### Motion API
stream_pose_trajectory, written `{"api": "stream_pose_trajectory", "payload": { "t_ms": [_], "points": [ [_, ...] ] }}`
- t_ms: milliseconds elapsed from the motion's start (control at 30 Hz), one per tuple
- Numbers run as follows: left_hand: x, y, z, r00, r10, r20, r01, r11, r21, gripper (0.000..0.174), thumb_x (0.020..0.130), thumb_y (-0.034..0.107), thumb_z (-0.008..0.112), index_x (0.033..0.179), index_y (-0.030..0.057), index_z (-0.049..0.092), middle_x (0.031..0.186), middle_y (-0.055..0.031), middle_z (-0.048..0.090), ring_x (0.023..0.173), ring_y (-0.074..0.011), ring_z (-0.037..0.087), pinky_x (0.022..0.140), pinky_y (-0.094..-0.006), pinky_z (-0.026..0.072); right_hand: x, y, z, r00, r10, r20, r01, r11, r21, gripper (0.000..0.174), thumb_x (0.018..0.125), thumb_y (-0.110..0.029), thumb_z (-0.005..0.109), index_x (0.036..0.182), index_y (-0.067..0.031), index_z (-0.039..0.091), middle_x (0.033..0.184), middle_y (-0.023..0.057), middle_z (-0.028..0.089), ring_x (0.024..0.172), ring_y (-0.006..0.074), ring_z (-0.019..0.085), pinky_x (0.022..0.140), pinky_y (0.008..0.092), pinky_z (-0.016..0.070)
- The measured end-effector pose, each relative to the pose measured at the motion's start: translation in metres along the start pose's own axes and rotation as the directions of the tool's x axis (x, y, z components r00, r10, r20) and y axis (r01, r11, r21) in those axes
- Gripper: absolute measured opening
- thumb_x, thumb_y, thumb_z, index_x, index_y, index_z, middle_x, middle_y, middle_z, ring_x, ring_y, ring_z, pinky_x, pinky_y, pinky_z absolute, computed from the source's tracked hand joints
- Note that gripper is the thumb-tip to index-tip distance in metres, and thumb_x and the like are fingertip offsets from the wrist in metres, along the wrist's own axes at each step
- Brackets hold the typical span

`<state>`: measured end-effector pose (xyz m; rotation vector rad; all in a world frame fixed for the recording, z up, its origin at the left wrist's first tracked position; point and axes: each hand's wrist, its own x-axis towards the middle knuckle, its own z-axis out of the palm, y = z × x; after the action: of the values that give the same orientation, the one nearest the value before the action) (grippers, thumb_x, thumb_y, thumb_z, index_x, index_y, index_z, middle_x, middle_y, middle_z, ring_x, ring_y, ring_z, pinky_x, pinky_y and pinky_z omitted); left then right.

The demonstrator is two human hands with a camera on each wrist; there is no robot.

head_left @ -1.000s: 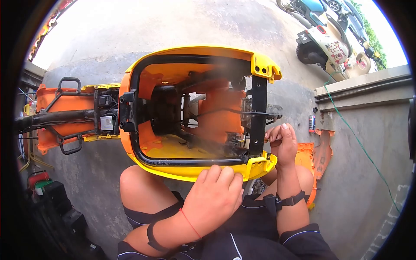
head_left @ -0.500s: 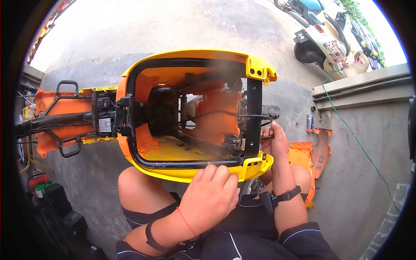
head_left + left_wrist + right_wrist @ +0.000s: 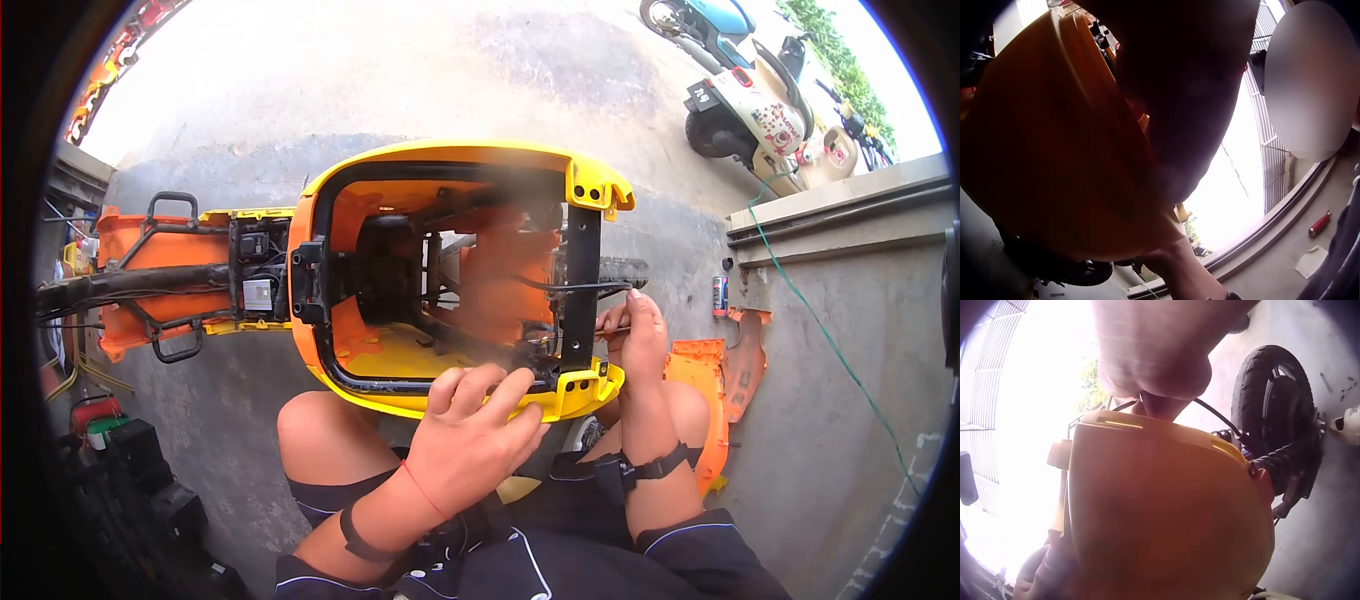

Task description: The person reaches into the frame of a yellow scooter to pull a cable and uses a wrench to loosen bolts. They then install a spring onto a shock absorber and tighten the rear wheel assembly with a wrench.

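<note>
A yellow scooter body shell (image 3: pixel 400 404) with an orange end and a black inner rim lies across the person's knees in the head view. The left hand (image 3: pixel 470 435) grips its near edge, fingers bent over the rim. Beyond the black crossbar (image 3: pixel 580 330) at the shell's right end, the right hand (image 3: pixel 640 335) pinches a black cable (image 3: pixel 545 287) that runs out from inside the shell. A thin rod-like piece also shows at its fingers. In the right wrist view, the yellow shell (image 3: pixel 1166 506) hides most of what the fingers hold.
Left of the shell extends the scooter frame (image 3: pixel 170 275) with orange panels. Loose orange panels (image 3: pixel 700 390) and a spray can (image 3: pixel 720 295) are on the floor at right. A green cord (image 3: pixel 830 320) crosses the floor. Black boxes (image 3: pixel 140 460) stand at lower left; parked scooters (image 3: pixel 750 110) behind.
The shell sits slightly lower in the head view. The left hand's fingers have spread apart on the rim. The cable's outer end, bent near the right fingers before, now lies straighter.
</note>
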<state>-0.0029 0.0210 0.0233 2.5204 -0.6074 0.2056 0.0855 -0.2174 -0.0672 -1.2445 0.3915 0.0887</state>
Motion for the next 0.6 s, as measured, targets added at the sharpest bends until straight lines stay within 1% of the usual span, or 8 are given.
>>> {"api": "stream_pose_trajectory", "payload": {
  "t_ms": [33,200,267,333,400,433,533,600],
  "points": [
    [0.001,-0.006,-0.005,0.999,-0.015,0.043,0.017,0.999,-0.032,0.015,0.085,0.028,0.075,0.091,0.0139,0.071,0.123,-0.0067,0.061,0.105,-0.0283,0.06,0.095,-0.0442,0.0443,-0.001,0.001,-0.002,0.998,-0.061,-0.015,0.062,0.997,0.048,0.03,0.105,-0.023,0.053,0.08,-0.0074,0.051,0.067,0.0071,0.058,0.07,0.0216,0.066,0.062,0.0336,0.0554],
    [-0.004,-0.024,0.001,0.98,-0.05,0.194,0.085,0.981,-0.173,0.018,0.085,0.031,0.075,0.093,0.0143,0.07,0.121,-0.0079,0.062,0.107,-0.0284,0.061,0.095,-0.0426,0.0448,0.005,0.008,-0.013,0.996,-0.054,-0.073,0.051,0.998,-0.048,0.03,0.104,-0.024,0.053,0.078,-0.0084,0.049,0.067,0.0069,0.058,0.07,0.023,0.067,0.06,0.0352,0.056],
    [0.0,-0.025,-0.002,0.968,-0.073,0.241,0.124,0.972,-0.202,0.018,0.084,0.03,0.076,0.092,0.0144,0.071,0.119,-0.0084,0.064,0.106,-0.0287,0.061,0.093,-0.0424,0.0453,0.01,0.008,-0.014,0.99,0.132,-0.053,-0.131,0.991,0.021,0.029,0.104,-0.023,0.054,0.078,-0.0089,0.05,0.068,0.0063,0.058,0.071,0.0233,0.068,0.061,0.0354,0.0564],
    [0.002,-0.026,-0.001,0.975,-0.038,0.219,0.08,0.979,-0.185,0.021,0.08,0.032,0.078,0.09,0.0145,0.071,0.115,-0.0054,0.064,0.103,-0.0239,0.062,0.089,-0.0396,0.0457,0.013,0.01,-0.017,0.975,0.212,-0.061,-0.206,0.974,0.091,0.028,0.103,-0.023,0.054,0.079,-0.0094,0.051,0.069,0.006,0.059,0.072,0.0233,0.068,0.062,0.0358,0.0568],
    [-0.001,-0.028,0.004,0.978,-0.047,0.204,0.087,0.978,-0.192,0.02,0.077,0.032,0.079,0.089,0.0172,0.072,0.115,-0.0052,0.065,0.102,-0.025,0.062,0.087,-0.0395,0.0451,0.017,0.004,-0.008,0.94,0.319,-0.124,-0.317,0.948,0.04,0.027,0.103,-0.023,0.054,0.08,-0.0096,0.051,0.069,0.0058,0.059,0.072,0.0229,0.069,0.062,0.036,0.0568],
    [0.002,-0.027,0.001,0.978,-0.051,0.203,0.101,0.965,-0.242,0.018,0.077,0.026,0.08,0.088,0.0126,0.074,0.113,-0.0099,0.066,0.1,-0.0328,0.061,0.085,-0.0446,0.0467,0.019,0.007,-0.007,0.941,0.317,-0.122,-0.313,0.948,0.053,0.027,0.103,-0.023,0.054,0.08,-0.01,0.051,0.069,0.0058,0.059,0.072,0.0226,0.069,0.062,0.0359,0.0565],
    [0.009,-0.028,-0.007,0.976,-0.052,0.212,0.114,0.95,-0.292,0.017,0.084,0.022,0.075,0.095,0.0088,0.073,0.119,-0.0113,0.067,0.106,-0.0312,0.063,0.091,-0.0417,0.0473,0.027,0.014,-0.011,0.953,0.297,-0.065,-0.295,0.955,0.038,0.027,0.103,-0.025,0.053,0.08,-0.0108,0.051,0.07,0.0058,0.06,0.071,0.0217,0.068,0.062,0.0356,0.0553],
    [0.01,-0.029,-0.006,0.982,-0.036,0.185,0.09,0.952,-0.292,0.018,0.08,0.02,0.079,0.093,0.009,0.073,0.118,-0.0091,0.066,0.104,-0.0282,0.062,0.09,-0.0397,0.0472,0.026,0.01,-0.012,0.957,0.281,-0.068,-0.279,0.96,0.039,0.027,0.103,-0.025,0.054,0.08,-0.0111,0.05,0.07,0.0058,0.06,0.071,0.0215,0.068,0.062,0.036,0.0548]
  ]
}}
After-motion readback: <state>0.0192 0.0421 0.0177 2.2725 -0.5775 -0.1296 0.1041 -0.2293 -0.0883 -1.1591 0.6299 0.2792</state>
